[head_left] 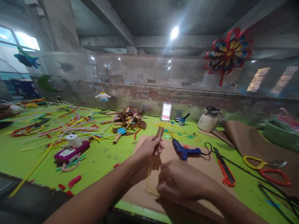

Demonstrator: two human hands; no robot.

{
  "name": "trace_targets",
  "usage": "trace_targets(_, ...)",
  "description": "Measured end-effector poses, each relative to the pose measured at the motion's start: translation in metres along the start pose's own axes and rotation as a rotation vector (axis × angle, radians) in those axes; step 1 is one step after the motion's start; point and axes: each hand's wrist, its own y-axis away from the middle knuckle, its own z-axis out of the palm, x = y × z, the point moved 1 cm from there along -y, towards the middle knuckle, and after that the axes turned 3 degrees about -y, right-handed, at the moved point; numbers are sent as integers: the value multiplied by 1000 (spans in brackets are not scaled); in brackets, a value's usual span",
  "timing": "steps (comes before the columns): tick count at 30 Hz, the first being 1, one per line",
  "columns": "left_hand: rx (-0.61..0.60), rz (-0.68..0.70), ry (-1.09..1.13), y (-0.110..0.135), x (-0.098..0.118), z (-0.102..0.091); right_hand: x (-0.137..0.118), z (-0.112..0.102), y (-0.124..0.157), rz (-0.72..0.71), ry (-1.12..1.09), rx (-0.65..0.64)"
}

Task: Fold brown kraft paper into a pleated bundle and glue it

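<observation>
Gripping a brown paper roll [159,134] just left of the glue gun [184,151], the left hand [147,150] is closed round its lower end; the roll points up and away. Yellow strands [149,174] hang toward the right hand [181,179], curled on the gun's near side, grip unclear.

A craft workshop: a green worktable [98,161] strewn with pipe cleaners [58,127], a glue gun [184,151], scissors [266,166], brown paper [247,140], under bare concrete beams.
</observation>
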Motion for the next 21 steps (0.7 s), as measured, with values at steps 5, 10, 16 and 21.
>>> trace_targets(5,-142,14,-94,6,0,13,53,-36,-3,313,-121,770)
trace_targets(10,-217,16,-182,17,-8,27,88,-19,-12,429,-374,687)
trace_targets(16,-197,20,-127,26,-12,33,91,-5,-14,429,-670,616)
trace_targets(21,-98,69,-132,16,-6,30,98,-4,-14,408,-788,723)
